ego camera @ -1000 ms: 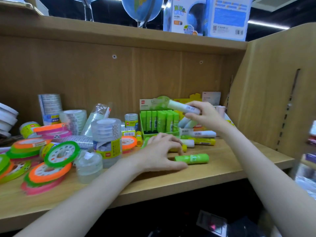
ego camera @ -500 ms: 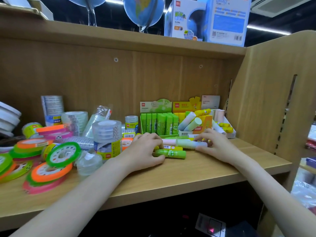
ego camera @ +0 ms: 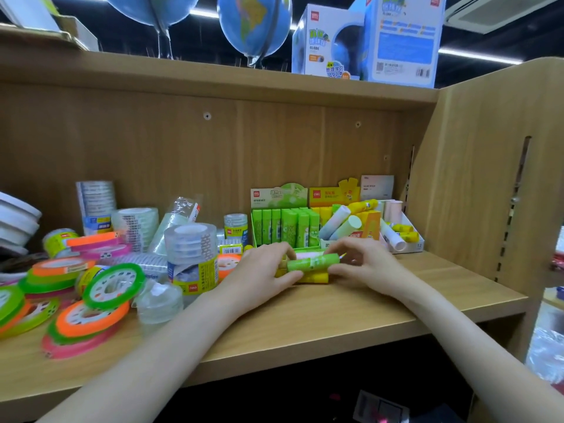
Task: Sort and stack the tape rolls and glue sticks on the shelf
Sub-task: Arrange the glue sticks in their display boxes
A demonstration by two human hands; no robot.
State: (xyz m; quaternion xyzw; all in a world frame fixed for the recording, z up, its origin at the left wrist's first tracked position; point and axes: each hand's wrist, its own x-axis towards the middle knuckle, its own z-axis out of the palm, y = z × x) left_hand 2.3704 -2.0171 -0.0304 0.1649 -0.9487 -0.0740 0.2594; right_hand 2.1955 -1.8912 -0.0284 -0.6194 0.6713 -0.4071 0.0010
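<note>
The green glue stick [ego camera: 311,264] lies on its side at the top of a small heap of loose sticks near the front-middle of the shelf [ego camera: 335,315], with yellow glue sticks [ego camera: 308,277] under it and a pale one just behind. You have it caught end to end: your left hand [ego camera: 259,276] curls round the left end of the bundle, thumb underneath, and your right hand [ego camera: 363,264] pinches the right end with curled fingers. Judge these sticks to be light, stiff plastic tubes, smooth and round, so they will roll and slide off one another if you squeeze only the ends; a hold across the middle of the barrel, or cupping the whole bundle from below, looks safer. The caps may pull off, so avoid lifting by a cap alone. Just behind your hands stands the green display box [ego camera: 285,227], nearly full of upright green sticks, which leaves little room to slot more in. Beside it the yellow display box [ego camera: 370,222] holds fat pastel sticks leaning loosely, and a white tray [ego camera: 412,242] of small yellow sticks sits near the right wall. To your left a tall stack of clear tape rolls [ego camera: 190,257] stands near your left wrist and looks easy to knock over; beyond it the coloured tape rolls [ego camera: 91,315] lie in a loose, overlapping sprawl.
</note>
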